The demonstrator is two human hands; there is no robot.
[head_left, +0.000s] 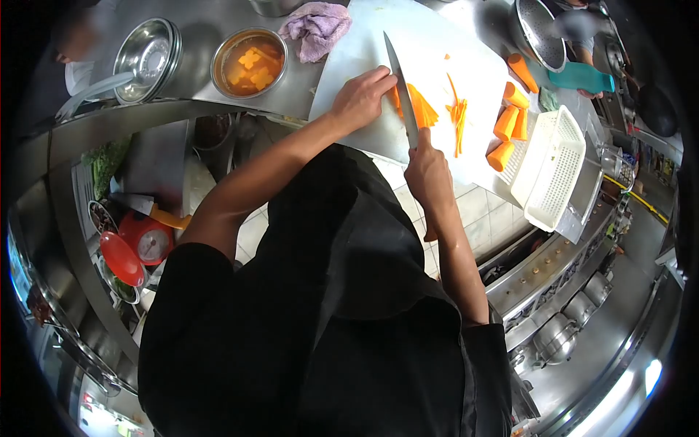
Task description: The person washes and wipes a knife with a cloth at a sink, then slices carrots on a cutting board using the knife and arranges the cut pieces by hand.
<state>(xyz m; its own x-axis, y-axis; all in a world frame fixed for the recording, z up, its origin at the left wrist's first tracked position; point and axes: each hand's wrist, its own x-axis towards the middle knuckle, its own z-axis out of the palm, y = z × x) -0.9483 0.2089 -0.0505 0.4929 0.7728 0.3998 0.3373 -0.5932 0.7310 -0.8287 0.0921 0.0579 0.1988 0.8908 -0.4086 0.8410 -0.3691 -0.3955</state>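
My right hand (427, 171) is wrapped round the handle of a long knife (405, 95), whose blade points away over the white cutting board (357, 44). Left of the blade, my left hand (362, 97) has its fingers bent together on a carrot piece (396, 100) that is mostly hidden. Thin carrot slices (422, 106) fan out just right of the blade. Farther right lie loose carrot strips (459, 120). Several thick carrot chunks (507, 122) are grouped at the board's right side.
A metal bowl (217, 73) holds carrot shapes in liquid, near a purple cloth (314, 30) and stacked steel bowls (149, 62). White baskets (557, 164), a teal bottle (582, 77) and a colander (537, 36) are at right. People stand at both upper corners.
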